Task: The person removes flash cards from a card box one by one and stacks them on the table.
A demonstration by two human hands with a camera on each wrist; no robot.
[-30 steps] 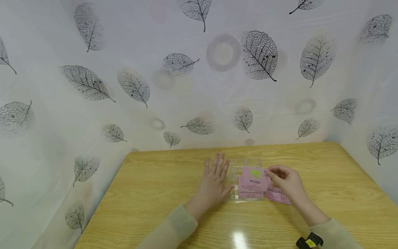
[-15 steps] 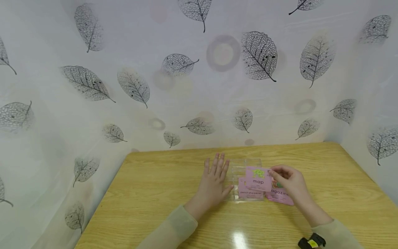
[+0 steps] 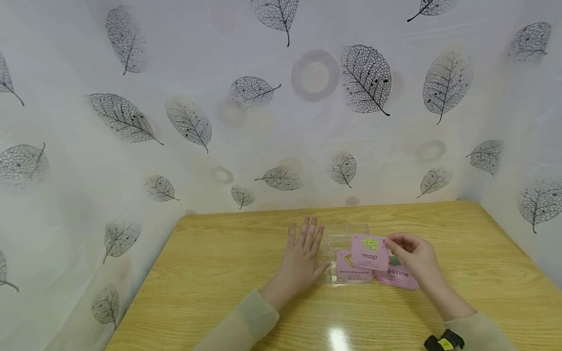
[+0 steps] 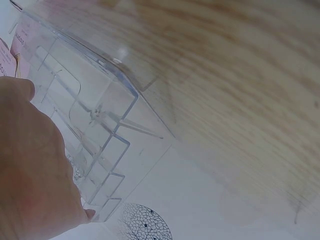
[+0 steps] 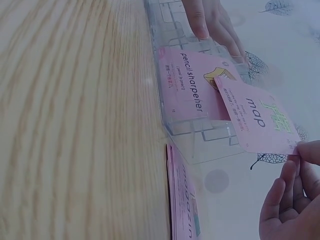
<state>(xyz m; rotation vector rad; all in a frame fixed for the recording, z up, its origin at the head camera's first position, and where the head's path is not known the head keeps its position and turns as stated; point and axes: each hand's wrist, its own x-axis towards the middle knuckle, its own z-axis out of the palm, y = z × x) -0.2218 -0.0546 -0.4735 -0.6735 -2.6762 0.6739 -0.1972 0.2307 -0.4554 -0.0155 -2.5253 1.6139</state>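
In the head view, my right hand pinches the right edge of a pink flashcard marked "map". The card overlaps a clear plastic stepped holder. A "pencil sharpener" flashcard stands in the front of that holder, its corner covered by the map card. My left hand lies at the holder's left side with fingers straight and spread; the left wrist view shows its thumb beside the clear tiers. Below the right hand is a small stack of pink flashcards, "magazine" on top, partly hidden.
The wooden table bears the holder near its far edge. White leaf-printed sheeting rises behind it and along both sides. A black band with a yellow patch is on the right wrist.
My right hand has drawn the map card a little to the right, baring more of the pencil sharpener card. The magazine card has shifted slightly right. The left hand stays put.
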